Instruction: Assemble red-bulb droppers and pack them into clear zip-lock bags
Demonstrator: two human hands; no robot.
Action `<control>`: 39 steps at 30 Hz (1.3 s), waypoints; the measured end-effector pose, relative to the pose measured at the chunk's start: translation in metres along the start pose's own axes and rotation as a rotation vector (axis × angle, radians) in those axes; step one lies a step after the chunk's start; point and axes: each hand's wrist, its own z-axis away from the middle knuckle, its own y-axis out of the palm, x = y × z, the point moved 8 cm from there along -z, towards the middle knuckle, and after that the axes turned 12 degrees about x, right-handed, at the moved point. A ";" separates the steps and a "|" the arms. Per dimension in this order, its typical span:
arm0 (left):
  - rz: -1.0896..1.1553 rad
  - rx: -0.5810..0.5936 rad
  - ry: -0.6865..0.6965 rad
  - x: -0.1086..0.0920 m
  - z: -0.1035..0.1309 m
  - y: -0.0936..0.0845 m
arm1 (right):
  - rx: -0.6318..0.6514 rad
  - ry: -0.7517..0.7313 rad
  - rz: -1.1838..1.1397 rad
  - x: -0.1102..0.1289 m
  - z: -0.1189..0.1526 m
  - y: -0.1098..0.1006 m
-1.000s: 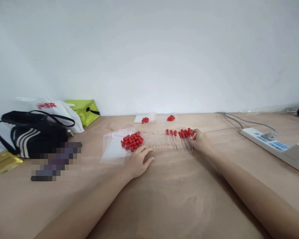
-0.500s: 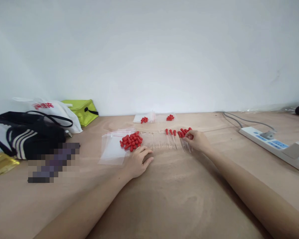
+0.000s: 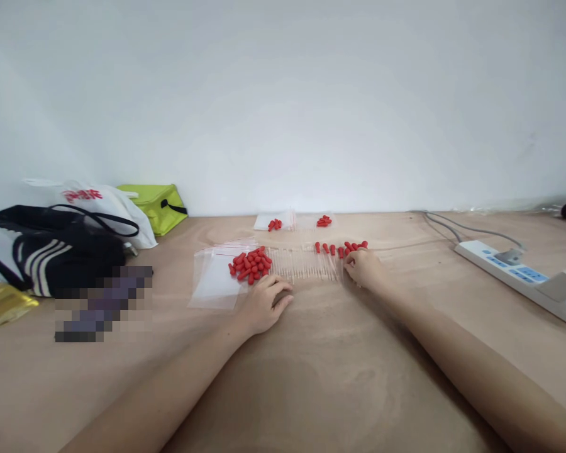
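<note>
1. Twelve o'clock is toward the wall (image 3: 311,113); the dial is centred on the row of clear tubes (image 3: 299,264) lying on the table (image 3: 302,377).
2. Right hand (image 3: 368,269), at three o'clock: thumb and fingertips are drawn close together, just below the cluster of red bulbs (image 3: 356,246). From where I stand, I cannot tell whether they are clamped on a tube.
3. Left hand (image 3: 263,307), between seven and eight o'clock: thumb and fingers are apart, with nothing held. The pile of loose red bulbs (image 3: 251,265), at nine o'clock, is just beside it.
4. Four red-headed tubes (image 3: 332,250) lie spaced between one and two o'clock; the cluster sits tighter, nearer three. The step in hand appears to be setting these tubes side by side.
5. Handle one tube at a time. Pinch the slim stem close under its bulb, then slide it toward nine o'clock, off its neighbours.
6. Align each bulb toward twelve and each stem toward six, with a gap on both sides.
7. Use light pressure. Such thin, smooth stems will probably roll or ride over one another if pushed as a bunch.
8. Rest the left hand clear of the stems; a careless sweep toward eleven could scatter the pile.
</note>
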 end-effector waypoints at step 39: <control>-0.156 -0.117 -0.075 0.007 0.003 -0.004 | 0.012 0.128 0.095 -0.009 0.010 0.008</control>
